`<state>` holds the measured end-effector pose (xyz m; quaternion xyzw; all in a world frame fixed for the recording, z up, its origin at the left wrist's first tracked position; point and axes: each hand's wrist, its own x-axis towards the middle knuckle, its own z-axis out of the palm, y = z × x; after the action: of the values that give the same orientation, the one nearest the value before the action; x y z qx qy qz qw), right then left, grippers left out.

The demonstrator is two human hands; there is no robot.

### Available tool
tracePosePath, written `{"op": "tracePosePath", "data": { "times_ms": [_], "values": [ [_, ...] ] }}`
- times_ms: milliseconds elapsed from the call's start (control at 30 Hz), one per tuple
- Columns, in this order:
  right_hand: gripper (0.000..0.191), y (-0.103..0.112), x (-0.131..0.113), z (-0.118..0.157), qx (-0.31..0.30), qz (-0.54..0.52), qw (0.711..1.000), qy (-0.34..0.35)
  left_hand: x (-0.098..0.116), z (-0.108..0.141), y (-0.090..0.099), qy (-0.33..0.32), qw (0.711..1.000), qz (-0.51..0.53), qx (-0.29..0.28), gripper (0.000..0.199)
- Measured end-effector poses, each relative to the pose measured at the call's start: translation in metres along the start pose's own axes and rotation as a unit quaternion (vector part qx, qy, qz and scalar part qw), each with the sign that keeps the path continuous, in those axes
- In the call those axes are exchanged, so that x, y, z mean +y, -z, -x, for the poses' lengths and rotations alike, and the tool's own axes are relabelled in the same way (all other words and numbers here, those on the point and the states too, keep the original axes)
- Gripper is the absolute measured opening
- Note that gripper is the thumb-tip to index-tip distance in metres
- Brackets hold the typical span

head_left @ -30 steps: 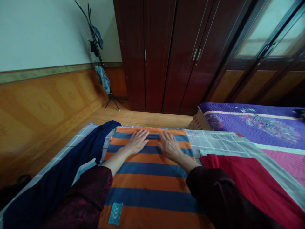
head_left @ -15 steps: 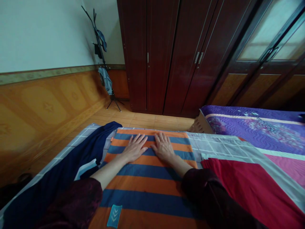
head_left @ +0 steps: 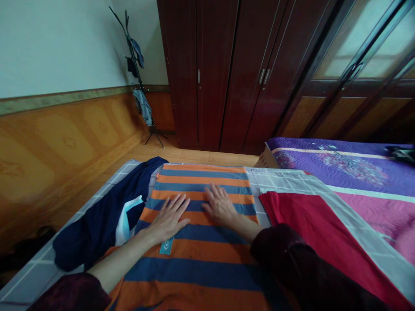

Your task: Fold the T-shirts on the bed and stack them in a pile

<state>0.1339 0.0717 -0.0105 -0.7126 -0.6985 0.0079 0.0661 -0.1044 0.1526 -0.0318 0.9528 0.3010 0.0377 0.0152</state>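
Left hand (head_left: 168, 218): flat, palm down, fingers spread, resting on a striped cloth (head_left: 197, 263) of orange and blue bands. Right hand (head_left: 219, 205): likewise flat and spread on the same cloth, neither hand pinching anything, the two well short of touching. The cloth lies flat, its far end squared, and spans the space below and around both hands. Teal label (head_left: 166, 245): sewn on the cloth, just below the left hand. Dark maroon sleeves (head_left: 285, 250): on both forearms, pushed back from the wrists. Navy garment (head_left: 97, 229): bunched beside the cloth on the left, with white and pale blue trim. Grey check sheet (head_left: 279, 181): under the cloth, with the garment also on it. Red cloth (head_left: 298, 224): to the right of the striped cloth, on the sheet. Beyond, right: purple quilt (head_left: 337, 166) with a pink panel (head_left: 379, 211), and a dark item (head_left: 400, 152) on it. Farther: tiled floor (head_left: 194, 157), wood-patterned wall panelling (head_left: 65, 147), a black coat stand (head_left: 138, 65) hung with clothes, a dark red wardrobe (head_left: 220, 77), and a glazed cabinet (head_left: 356, 56).
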Motion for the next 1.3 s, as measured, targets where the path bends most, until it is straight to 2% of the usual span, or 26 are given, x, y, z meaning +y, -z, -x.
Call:
{"op": "tracePosePath", "data": {
  "times_ms": [33,67,100,167,233,300,333,400,433,467,500,533,567,667,733,800,867,933,1000,1067,1133,1200,1300],
  "values": [
    [0.062,-0.004,-0.014,0.011,-0.006,-0.026,0.995,0.094,0.004,0.011,-0.004,0.001,1.000,0.000,0.001,0.060],
    [0.061,-0.006,-0.021,0.020,-0.011,-0.037,0.990,0.134,0.002,0.022,-0.006,0.017,1.000,-0.006,0.001,0.059],
    [0.059,-0.005,-0.020,0.026,-0.011,-0.039,0.991,0.127,-0.004,0.033,-0.007,0.047,0.999,-0.018,0.003,0.058],
    [0.056,0.004,-0.003,0.033,0.000,-0.019,1.000,0.015,-0.021,0.054,-0.006,0.125,0.991,-0.049,0.006,0.058],
    [0.055,0.015,0.016,0.034,0.017,-0.002,0.996,-0.085,-0.029,0.070,-0.003,0.178,0.981,-0.070,0.014,0.059],
    [0.056,0.019,0.013,0.038,0.023,0.004,0.993,-0.120,-0.020,0.079,-0.002,0.166,0.984,-0.067,0.024,0.062],
    [0.057,0.017,0.002,0.043,0.020,0.002,0.994,-0.107,-0.011,0.082,-0.003,0.137,0.989,-0.058,0.026,0.062],
    [0.059,0.008,-0.031,0.061,0.006,-0.014,1.000,-0.025,0.010,0.085,-0.005,0.081,0.996,-0.041,0.024,0.062],
    [0.060,0.002,-0.049,0.072,0.004,-0.037,0.997,0.066,0.018,0.087,-0.007,0.069,0.997,-0.036,0.020,0.061],
    [0.064,-0.004,-0.063,0.084,-0.004,-0.056,0.990,0.126,0.023,0.090,-0.009,0.070,0.997,-0.036,0.015,0.061],
    [0.066,-0.008,-0.072,0.096,-0.006,-0.065,0.987,0.145,0.025,0.093,-0.010,0.080,0.996,-0.039,0.013,0.061],
    [0.069,-0.010,-0.074,0.108,-0.003,-0.065,0.989,0.133,0.023,0.098,-0.011,0.094,0.994,-0.045,0.014,0.062],
    [0.070,-0.010,-0.070,0.119,0.003,-0.053,0.994,0.091,0.019,0.104,-0.012,0.108,0.993,-0.053,0.017,0.063],
    [0.062,0.003,-0.035,0.158,0.032,0.010,0.997,-0.063,0.010,0.118,-0.008,0.143,0.987,-0.076,0.017,0.066],
    [0.050,0.015,-0.010,0.189,0.075,0.022,0.993,-0.088,0.018,0.121,0.001,0.142,0.988,-0.067,0.000,0.065],
    [0.045,0.025,0.005,0.225,0.155,-0.003,0.982,-0.105,0.042,0.117,0.015,0.080,0.996,-0.022,-0.024,0.062],
    [0.039,0.029,0.009,0.259,0.231,-0.032,0.963,-0.134,0.078,0.107,0.030,-0.042,0.997,0.045,-0.052,0.061],
    [0.032,0.026,0.009,0.287,0.279,-0.054,0.943,-0.171,0.120,0.094,0.039,-0.162,0.978,0.101,-0.085,0.066],
    [0.030,0.021,0.009,0.306,0.291,-0.067,0.926,-0.231,0.158,0.084,0.037,-0.239,0.955,0.137,-0.111,0.071],
    [0.037,0.014,0.011,0.315,0.268,-0.074,0.913,-0.299,0.187,0.078,0.027,-0.292,0.934,0.168,-0.121,0.078],
    [0.043,0.009,0.015,0.318,0.237,-0.084,0.904,-0.347,0.203,0.076,0.016,-0.331,0.914,0.200,-0.120,0.080],
    [0.043,0.007,0.017,0.317,0.209,-0.111,0.897,-0.375,0.208,0.074,0.012,-0.357,0.895,0.237,-0.128,0.078],
    [0.043,0.010,0.014,0.310,0.187,-0.183,0.878,-0.400,0.202,0.069,0.023,-0.344,0.867,0.321,-0.167,0.071]
  ]
}}
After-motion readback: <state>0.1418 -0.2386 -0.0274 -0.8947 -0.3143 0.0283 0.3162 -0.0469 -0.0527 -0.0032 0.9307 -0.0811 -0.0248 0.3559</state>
